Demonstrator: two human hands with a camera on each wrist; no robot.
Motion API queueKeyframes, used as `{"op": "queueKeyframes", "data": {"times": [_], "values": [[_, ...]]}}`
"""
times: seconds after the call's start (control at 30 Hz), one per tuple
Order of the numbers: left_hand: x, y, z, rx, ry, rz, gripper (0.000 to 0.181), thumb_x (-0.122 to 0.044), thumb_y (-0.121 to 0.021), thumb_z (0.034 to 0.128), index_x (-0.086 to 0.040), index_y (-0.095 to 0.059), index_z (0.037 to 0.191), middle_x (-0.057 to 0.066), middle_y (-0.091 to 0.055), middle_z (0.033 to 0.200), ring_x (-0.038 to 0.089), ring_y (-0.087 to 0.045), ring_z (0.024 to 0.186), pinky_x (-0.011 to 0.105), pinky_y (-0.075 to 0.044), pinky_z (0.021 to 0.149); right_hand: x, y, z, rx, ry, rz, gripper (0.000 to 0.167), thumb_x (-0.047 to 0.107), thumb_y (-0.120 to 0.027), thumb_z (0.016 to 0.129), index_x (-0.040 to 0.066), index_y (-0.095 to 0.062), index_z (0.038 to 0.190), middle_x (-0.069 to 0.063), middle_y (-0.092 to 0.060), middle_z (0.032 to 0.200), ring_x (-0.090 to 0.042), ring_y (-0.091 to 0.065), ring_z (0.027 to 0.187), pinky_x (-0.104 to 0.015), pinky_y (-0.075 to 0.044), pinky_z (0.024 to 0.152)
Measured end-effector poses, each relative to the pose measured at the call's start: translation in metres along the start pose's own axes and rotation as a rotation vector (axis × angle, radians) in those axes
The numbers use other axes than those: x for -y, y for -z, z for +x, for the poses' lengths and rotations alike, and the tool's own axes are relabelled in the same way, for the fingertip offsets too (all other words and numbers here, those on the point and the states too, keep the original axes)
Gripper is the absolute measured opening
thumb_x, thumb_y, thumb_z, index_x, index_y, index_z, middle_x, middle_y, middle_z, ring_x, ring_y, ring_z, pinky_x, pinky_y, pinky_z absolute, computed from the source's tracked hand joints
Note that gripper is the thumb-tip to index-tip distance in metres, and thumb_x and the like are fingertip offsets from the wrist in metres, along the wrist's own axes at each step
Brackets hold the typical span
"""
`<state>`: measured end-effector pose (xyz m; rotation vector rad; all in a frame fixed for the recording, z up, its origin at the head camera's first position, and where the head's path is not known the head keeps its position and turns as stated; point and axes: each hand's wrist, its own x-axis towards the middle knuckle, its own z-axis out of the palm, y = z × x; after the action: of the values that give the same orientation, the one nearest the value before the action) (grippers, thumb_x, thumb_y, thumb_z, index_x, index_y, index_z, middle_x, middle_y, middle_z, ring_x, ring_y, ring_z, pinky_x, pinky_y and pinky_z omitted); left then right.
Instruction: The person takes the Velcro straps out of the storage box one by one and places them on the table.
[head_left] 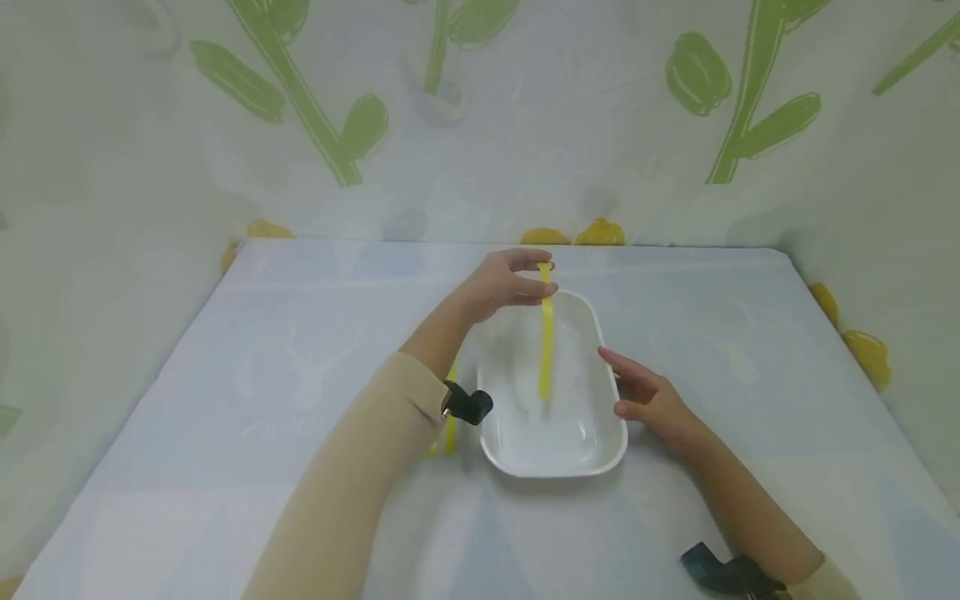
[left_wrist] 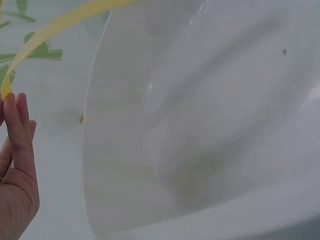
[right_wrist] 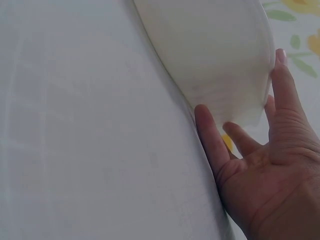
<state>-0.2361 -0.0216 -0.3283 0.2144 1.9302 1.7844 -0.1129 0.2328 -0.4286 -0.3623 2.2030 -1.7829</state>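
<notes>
A thin yellow strip [head_left: 546, 350] hangs lengthwise from my left hand [head_left: 510, 283], pinched by its upper end between fingers and thumb. Below it lies a white rectangular basin [head_left: 525, 458] with rounded corners, and the strip dangles over its inside. In the left wrist view the yellow strip [left_wrist: 55, 27] curves away from the fingertips across the basin's edge. My right hand [head_left: 652, 408] touches the basin's right side with loosely extended fingers. Seen from the right wrist, the fingers of that hand [right_wrist: 270, 175] spread against the basin's outer wall [right_wrist: 215, 45].
More yellow strips [head_left: 450, 433] lie on the table left of the basin, partly hidden by the left sleeve [head_left: 360, 450]. A pale patterned cover [head_left: 300, 467] spreads over the table. Behind the table's far edge rises a wall [head_left: 525, 150] with green plant drawings.
</notes>
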Motion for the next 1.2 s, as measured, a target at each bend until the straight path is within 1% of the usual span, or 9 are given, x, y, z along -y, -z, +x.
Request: {"op": "queueKeyframes", "data": {"times": [0.03, 0.13, 0.2, 0.33, 0.6, 0.7, 0.8, 0.97, 1.2], "values": [[-0.001, 0.002, -0.001, 0.000, -0.002, 0.011, 0.057, -0.006, -0.072, 0.0821, -0.008, -0.050, 0.135, 0.010, -0.046, 0.138, 0.021, -0.064, 0.101, 0.030, -0.053, 0.085, 0.000, 0.000, 0.000, -0.001, 0.003, 0.000, 0.068, 0.019, -0.067, 0.088, 0.021, -0.035, 0.147, -0.008, -0.025, 0.155, -0.011, -0.044, 0.130, -0.022, -0.046, 0.092], [-0.002, 0.010, -0.003, -0.003, -0.009, 0.015, 0.059, -0.006, -0.072, 0.0826, -0.009, -0.049, 0.136, 0.010, -0.043, 0.141, 0.022, -0.061, 0.108, 0.030, -0.052, 0.088, -0.002, 0.000, -0.001, 0.002, 0.028, 0.019, 0.067, 0.017, -0.067, 0.088, 0.020, -0.036, 0.147, -0.007, -0.028, 0.154, -0.001, -0.048, 0.122, -0.021, -0.046, 0.092], [-0.003, 0.016, -0.006, -0.013, -0.010, 0.029, 0.059, -0.007, -0.072, 0.0828, -0.009, -0.048, 0.137, 0.010, -0.042, 0.142, 0.022, -0.059, 0.112, 0.031, -0.052, 0.089, -0.002, 0.000, -0.001, 0.007, 0.038, 0.034, 0.067, 0.017, -0.068, 0.087, 0.019, -0.037, 0.146, -0.004, -0.030, 0.154, 0.002, -0.049, 0.119, -0.021, -0.046, 0.091], [-0.005, 0.026, -0.012, -0.030, -0.015, 0.051, 0.060, -0.006, -0.072, 0.0828, -0.009, -0.048, 0.137, 0.010, -0.043, 0.142, 0.024, -0.057, 0.115, 0.032, -0.051, 0.090, -0.004, 0.000, 0.001, 0.016, 0.043, 0.059, 0.067, 0.016, -0.068, 0.087, 0.018, -0.037, 0.146, -0.001, -0.032, 0.153, 0.003, -0.048, 0.119, -0.020, -0.046, 0.092], [-0.009, 0.042, -0.026, -0.014, -0.032, 0.098, 0.060, -0.008, -0.071, 0.0837, -0.009, -0.047, 0.138, 0.009, -0.042, 0.142, 0.024, -0.056, 0.117, 0.034, -0.050, 0.093, -0.005, 0.001, 0.002, 0.004, 0.034, 0.032, 0.067, 0.015, -0.067, 0.087, 0.019, -0.037, 0.146, -0.012, -0.027, 0.154, -0.006, -0.046, 0.125, -0.021, -0.046, 0.092], [-0.009, 0.050, -0.030, -0.013, -0.033, 0.126, 0.060, -0.010, -0.071, 0.0834, -0.010, -0.047, 0.138, 0.008, -0.043, 0.141, 0.024, -0.056, 0.117, 0.035, -0.049, 0.095, -0.005, 0.001, 0.001, 0.009, 0.045, 0.040, 0.067, 0.014, -0.067, 0.087, 0.018, -0.036, 0.147, -0.014, -0.026, 0.154, -0.004, -0.047, 0.123, -0.022, -0.047, 0.092], [-0.007, 0.058, -0.034, -0.016, -0.029, 0.140, 0.060, -0.010, -0.072, 0.0832, -0.009, -0.046, 0.138, 0.007, -0.044, 0.141, 0.023, -0.055, 0.118, 0.035, -0.048, 0.096, -0.006, 0.002, 0.001, 0.015, 0.060, 0.055, 0.066, 0.014, -0.067, 0.088, 0.017, -0.036, 0.147, -0.016, -0.027, 0.153, -0.001, -0.049, 0.119, -0.022, -0.048, 0.091], [-0.001, 0.073, -0.041, -0.023, -0.019, 0.129, 0.061, -0.010, -0.071, 0.0837, -0.008, -0.045, 0.139, 0.008, -0.043, 0.142, 0.026, -0.055, 0.119, 0.037, -0.047, 0.098, -0.008, 0.004, 0.000, 0.020, 0.075, 0.069, 0.065, 0.013, -0.066, 0.088, 0.016, -0.037, 0.146, -0.019, -0.029, 0.151, -0.004, -0.054, 0.115, -0.022, -0.050, 0.088], [0.009, 0.093, -0.056, -0.021, 0.009, 0.173, 0.063, -0.013, -0.069, 0.0854, -0.008, -0.042, 0.141, 0.009, -0.041, 0.145, 0.026, -0.052, 0.123, 0.038, -0.045, 0.100, -0.011, 0.004, 0.002, 0.019, 0.078, 0.060, 0.065, 0.014, -0.066, 0.088, 0.016, -0.036, 0.146, -0.018, -0.030, 0.151, -0.007, -0.055, 0.112, -0.025, -0.052, 0.086]]}}
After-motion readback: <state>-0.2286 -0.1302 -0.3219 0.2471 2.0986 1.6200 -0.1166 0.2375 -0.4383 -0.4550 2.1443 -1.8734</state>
